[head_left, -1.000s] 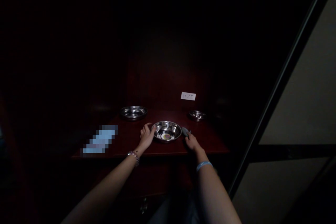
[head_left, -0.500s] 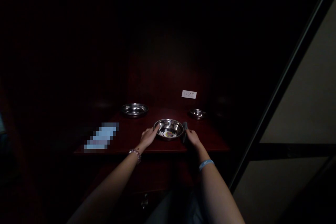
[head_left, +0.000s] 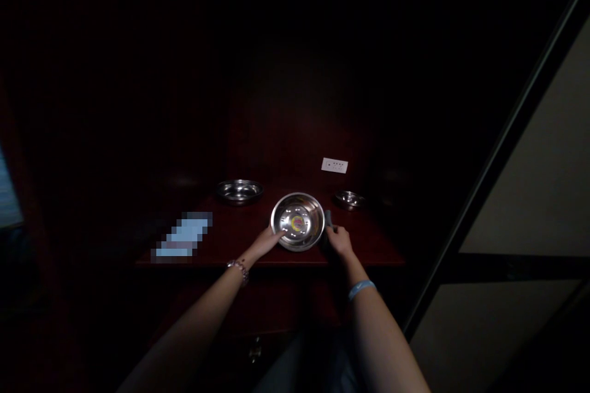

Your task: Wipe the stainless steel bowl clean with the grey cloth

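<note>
A shiny steel bowl (head_left: 302,212) with a yellow and red sticker at its bottom is tilted so that its inside faces me. My left hand (head_left: 268,242) grips its lower left rim, the thumb lying over the inside. On the right, my right hand (head_left: 339,239) is closed on a dark grey cloth (head_left: 328,221) beside the bowl's right rim. Whether the cloth touches the bowl is too dark to tell. Behind, a wide steel dish (head_left: 239,191) rests on the dark red shelf (head_left: 216,249) at the left, and a smaller steel dish (head_left: 349,199) at the right.
A pixelated light-blue flat object (head_left: 183,237) lies on the shelf's left part. On the back wall is a white socket panel (head_left: 334,165). A drawer knob (head_left: 255,350) shows below the shelf edge. At the right stands a dark-framed pale panel (head_left: 530,196).
The bowl has tipped up towards me, showing more of its inside. My left hand has shifted slightly down along its rim. My right hand still holds the cloth.
</note>
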The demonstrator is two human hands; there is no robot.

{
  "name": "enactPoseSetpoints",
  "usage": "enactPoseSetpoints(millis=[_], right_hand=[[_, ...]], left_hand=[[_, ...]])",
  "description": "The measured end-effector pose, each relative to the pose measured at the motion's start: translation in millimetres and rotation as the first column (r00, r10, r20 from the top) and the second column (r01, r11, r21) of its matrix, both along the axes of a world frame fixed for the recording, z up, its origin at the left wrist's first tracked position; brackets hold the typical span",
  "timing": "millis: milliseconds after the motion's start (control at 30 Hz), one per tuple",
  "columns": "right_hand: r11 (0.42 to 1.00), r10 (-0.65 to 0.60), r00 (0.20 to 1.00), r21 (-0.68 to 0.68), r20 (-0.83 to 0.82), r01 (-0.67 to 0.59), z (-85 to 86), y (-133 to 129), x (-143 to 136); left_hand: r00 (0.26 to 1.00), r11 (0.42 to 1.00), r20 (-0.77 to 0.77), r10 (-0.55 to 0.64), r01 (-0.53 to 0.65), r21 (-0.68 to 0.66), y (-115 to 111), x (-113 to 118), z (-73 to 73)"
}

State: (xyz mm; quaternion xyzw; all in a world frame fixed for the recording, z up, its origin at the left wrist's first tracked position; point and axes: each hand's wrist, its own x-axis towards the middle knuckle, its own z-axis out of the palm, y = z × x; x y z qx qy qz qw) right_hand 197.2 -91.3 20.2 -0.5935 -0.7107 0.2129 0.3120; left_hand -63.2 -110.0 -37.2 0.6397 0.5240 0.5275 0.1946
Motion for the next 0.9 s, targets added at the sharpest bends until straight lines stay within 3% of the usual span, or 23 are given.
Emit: enactPoseSetpoints(millis=[67, 167, 233, 300, 467, 533, 633, 900], right_hand=[[0.99, -0.1, 0.994, 0.103, 0.051, 0.095, 6.8, -6, 0], [0.928, -0.227, 0.968, 0.327, 0.11, 0.181, 17.2, -18, -4], [0.888, -0.242, 0.957, 0.435, 0.163, 0.15, 22.9, -26, -8], [0.867, -0.197, 0.946, 0.496, 0.258, 0.045, 26.7, -31, -12], [0.827, 0.01, 0.806, 0.448, 0.591, -0.339, 26.6, -33, -25], [0.808, 0.052, 0.742, 0.409, 0.668, -0.424, 23.2, -31, -30], [0.81, 0.051, 0.707, 0.385, 0.706, -0.443, 17.6, -27, -36], [0.777, 0.057, 0.701, 0.409, 0.711, -0.478, 9.4, -21, -41]], left_hand=[[0.998, 0.999, 0.053, -0.034, 0.033, 0.007, 4, -1, -2.9], [0.993, 0.998, 0.104, -0.059, 0.056, 0.033, 8, -2, -6.7], [0.992, 0.998, 0.113, -0.059, 0.055, 0.04, 10, -3, -8.7], [0.993, 0.998, 0.107, -0.059, 0.055, 0.039, 12, -3, -9.7], [0.996, 0.999, 0.079, -0.045, 0.044, 0.023, 9, -2, -7.2], [0.997, 0.999, 0.076, -0.033, 0.033, 0.011, 7, -1, -5.6], [0.997, 1.0, 0.076, -0.031, 0.031, 0.0, 3, 1, -3.7], [0.995, 0.997, 0.068, -0.07, 0.069, 0.024, -4, 4, 2.0]])
